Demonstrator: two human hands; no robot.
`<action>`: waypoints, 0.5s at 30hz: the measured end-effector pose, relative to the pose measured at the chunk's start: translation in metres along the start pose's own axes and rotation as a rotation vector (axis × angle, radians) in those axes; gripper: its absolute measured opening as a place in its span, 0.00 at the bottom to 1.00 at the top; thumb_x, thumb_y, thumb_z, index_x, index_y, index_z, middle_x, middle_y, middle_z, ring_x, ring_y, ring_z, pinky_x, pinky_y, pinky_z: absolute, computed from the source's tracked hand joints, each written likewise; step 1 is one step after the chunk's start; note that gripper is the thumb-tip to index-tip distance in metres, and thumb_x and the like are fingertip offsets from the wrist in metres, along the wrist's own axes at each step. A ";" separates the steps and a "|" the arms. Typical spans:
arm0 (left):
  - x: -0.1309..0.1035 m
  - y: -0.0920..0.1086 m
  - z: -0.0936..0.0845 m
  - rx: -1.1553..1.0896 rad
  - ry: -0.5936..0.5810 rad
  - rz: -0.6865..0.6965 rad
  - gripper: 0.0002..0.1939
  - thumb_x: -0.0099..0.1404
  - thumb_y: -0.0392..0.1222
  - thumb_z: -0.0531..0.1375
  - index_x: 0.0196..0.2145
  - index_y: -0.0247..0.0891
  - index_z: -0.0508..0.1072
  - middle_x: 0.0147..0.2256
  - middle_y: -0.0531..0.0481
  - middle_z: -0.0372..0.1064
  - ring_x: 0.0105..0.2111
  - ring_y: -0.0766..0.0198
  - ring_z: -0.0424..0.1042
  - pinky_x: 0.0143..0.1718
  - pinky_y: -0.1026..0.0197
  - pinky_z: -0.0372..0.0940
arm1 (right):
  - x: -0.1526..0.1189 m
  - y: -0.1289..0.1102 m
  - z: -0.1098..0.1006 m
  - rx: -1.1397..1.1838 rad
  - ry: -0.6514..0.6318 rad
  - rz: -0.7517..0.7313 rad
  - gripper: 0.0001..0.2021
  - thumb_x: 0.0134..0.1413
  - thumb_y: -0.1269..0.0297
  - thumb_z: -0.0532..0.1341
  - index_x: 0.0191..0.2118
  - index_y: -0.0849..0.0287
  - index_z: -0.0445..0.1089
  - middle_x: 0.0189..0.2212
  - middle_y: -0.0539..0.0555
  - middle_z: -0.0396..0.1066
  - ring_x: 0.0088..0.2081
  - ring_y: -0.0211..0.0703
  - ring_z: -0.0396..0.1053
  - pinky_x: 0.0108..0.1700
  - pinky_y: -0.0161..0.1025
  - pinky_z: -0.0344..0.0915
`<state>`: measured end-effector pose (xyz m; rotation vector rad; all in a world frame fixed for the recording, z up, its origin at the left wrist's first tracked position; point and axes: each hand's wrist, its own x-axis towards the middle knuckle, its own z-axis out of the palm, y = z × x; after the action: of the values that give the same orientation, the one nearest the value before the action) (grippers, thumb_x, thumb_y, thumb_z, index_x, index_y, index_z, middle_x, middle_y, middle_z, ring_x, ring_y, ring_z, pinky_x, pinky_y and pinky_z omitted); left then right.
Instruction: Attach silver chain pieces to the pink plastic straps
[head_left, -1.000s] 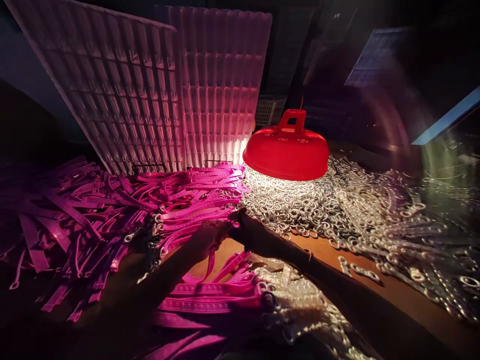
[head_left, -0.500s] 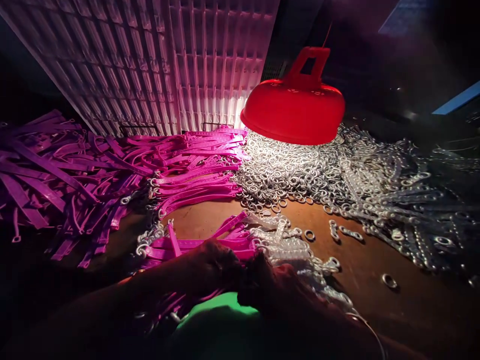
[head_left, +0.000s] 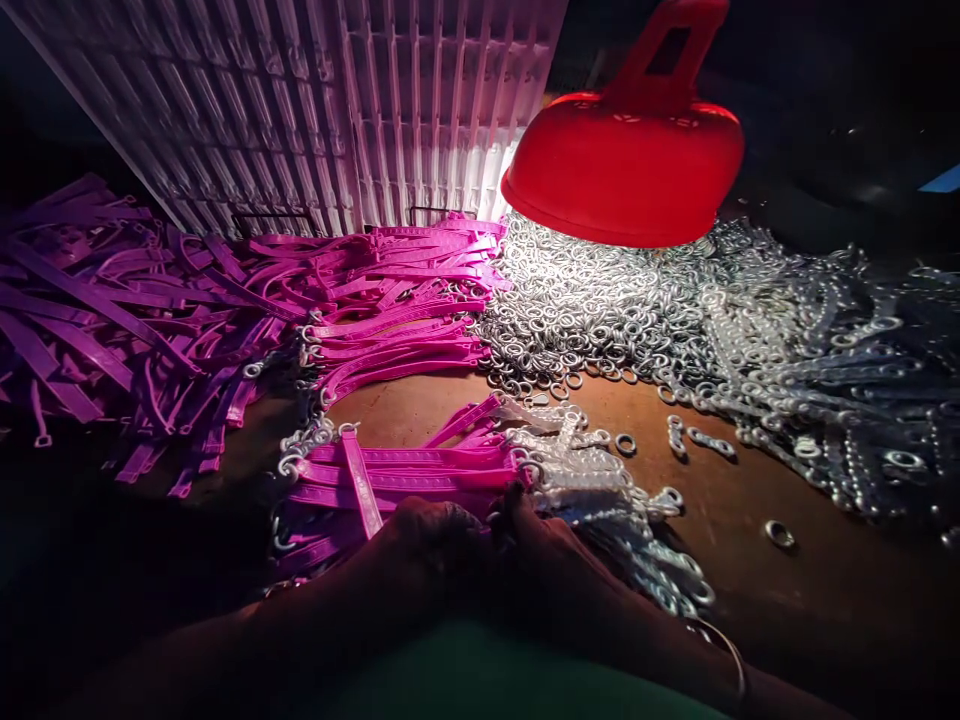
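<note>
My left hand is closed low in the middle, its fingers in shadow. A pink strap with a metal ring at its upper end runs down to it and passes out of sight there. Against it, my right hand is also closed, fingertips pinched by the right ends of the strap row; what it grips is too dark to make out. Just beyond my hands lies a row of pink straps with metal rings at their left ends. Clear beaded strips with ringed ends continue from the row's right side.
A red lamp hangs over a heap of metal rings. Pink straps pile up at left, clear strips at right. A ribbed translucent panel stands behind. A loose ring lies on the brown tabletop.
The view has tilted down, so the table sits higher and the lamp looks larger. More of the ringed pink strap by my left hand shows. My hands stay together.
</note>
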<state>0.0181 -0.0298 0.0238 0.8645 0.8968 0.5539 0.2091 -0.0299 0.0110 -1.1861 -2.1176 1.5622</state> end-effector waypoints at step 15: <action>0.020 0.010 -0.007 -0.119 -0.093 -0.152 0.19 0.54 0.52 0.62 0.23 0.30 0.69 0.21 0.53 0.61 0.23 0.70 0.60 0.25 0.65 0.56 | 0.009 -0.021 -0.023 -0.359 -0.153 -0.114 0.13 0.53 0.76 0.49 0.45 0.66 0.58 0.29 0.54 0.65 0.27 0.36 0.56 0.28 0.33 0.54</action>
<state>0.0222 -0.0073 0.0211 0.7024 0.8288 0.4276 0.2078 -0.0100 0.0364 -1.0490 -2.5977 1.2971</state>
